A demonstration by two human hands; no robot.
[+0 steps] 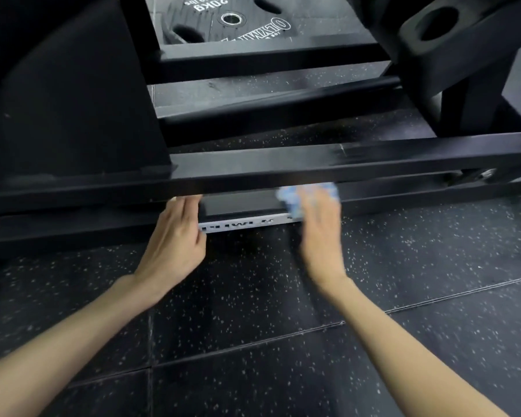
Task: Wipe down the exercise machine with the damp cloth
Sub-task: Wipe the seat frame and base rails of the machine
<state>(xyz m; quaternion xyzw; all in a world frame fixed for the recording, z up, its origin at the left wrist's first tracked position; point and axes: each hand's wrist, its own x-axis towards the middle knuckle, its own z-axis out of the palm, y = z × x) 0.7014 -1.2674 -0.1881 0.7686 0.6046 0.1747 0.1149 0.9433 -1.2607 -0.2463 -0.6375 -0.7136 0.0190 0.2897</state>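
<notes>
Head view: right hand (321,233) blurred over cloth (307,195), grip unclear; left hand (175,242) flat, fingertips hidden.

A blue-and-white patterned cloth (309,196) is pressed by the right hand (321,236) against the black steel machine frame (283,173); the left hand (175,239) is rested flat beside a silver label strip (241,224). Far behind, a black 20 kg weight plate (223,18) is seen.

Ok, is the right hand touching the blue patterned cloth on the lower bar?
Touching. The head view shows the right hand lying flat over the blue patterned cloth, its fingers overlapping it against the black lower bar, with no gap visible.
</notes>
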